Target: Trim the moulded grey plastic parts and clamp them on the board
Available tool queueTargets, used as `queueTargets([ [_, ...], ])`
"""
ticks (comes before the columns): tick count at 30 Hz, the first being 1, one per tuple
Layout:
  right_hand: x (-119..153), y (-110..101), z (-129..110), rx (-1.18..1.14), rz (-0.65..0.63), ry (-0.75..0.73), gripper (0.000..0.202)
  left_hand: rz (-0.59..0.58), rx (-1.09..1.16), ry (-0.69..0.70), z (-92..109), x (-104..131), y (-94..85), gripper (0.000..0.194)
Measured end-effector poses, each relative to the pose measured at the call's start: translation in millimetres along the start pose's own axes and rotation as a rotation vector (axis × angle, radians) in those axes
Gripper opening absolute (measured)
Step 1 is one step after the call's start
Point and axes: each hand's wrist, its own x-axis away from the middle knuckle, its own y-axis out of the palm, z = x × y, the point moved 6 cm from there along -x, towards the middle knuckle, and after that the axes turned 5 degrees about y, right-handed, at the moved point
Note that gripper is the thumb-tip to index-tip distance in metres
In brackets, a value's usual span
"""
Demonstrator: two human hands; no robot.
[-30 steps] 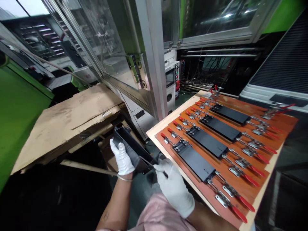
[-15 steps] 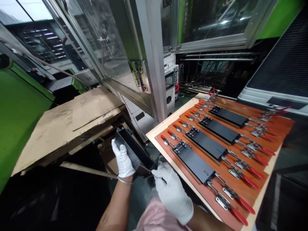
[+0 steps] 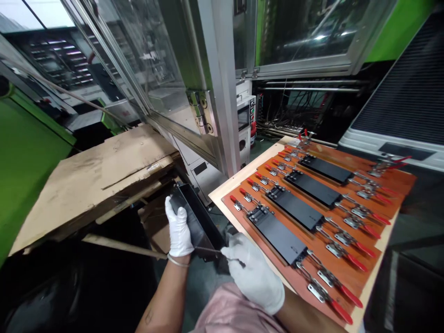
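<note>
A long black open box-shaped part (image 3: 199, 222) is held tilted in front of my body. My left hand (image 3: 179, 231), in a white glove, grips its left side with the thumb on the near wall. My right hand (image 3: 255, 273), also gloved, is closed at the part's lower right end. Between its thumb and forefinger is a thin dark tool (image 3: 213, 251) reaching left along that end; its tip is hard to make out. On the right, several flat black plates (image 3: 279, 235) lie on an orange board (image 3: 388, 199), between toggle clamps with red handles (image 3: 342, 311).
Flattened cardboard (image 3: 83, 171) lies on a surface at the left. A metal-framed machine door (image 3: 222, 92) stands ahead, with a white cabinet (image 3: 244, 120) behind it. A pale bar (image 3: 121, 245) runs below the cardboard.
The box-shaped part has turned and shifted slightly right with my left hand. My right hand has moved a little right and down, and the thin tool now shows across the part's end.
</note>
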Motion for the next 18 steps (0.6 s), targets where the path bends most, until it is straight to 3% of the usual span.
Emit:
queueTargets([
  [8,-6,-7,5,-0.071,-0.008,-0.07,0.026,-0.082,0.115,-0.077,2,7,13.5,0.099],
  [14,-3,-9,9,-0.114,0.02,-0.128,0.029,-0.115,0.166,-0.209,-7,15,19.9,0.1],
  [18,-1,-9,10,-0.135,0.019,-0.154,0.034,-0.16,0.193,-0.246,-12,17,22.0,0.089],
])
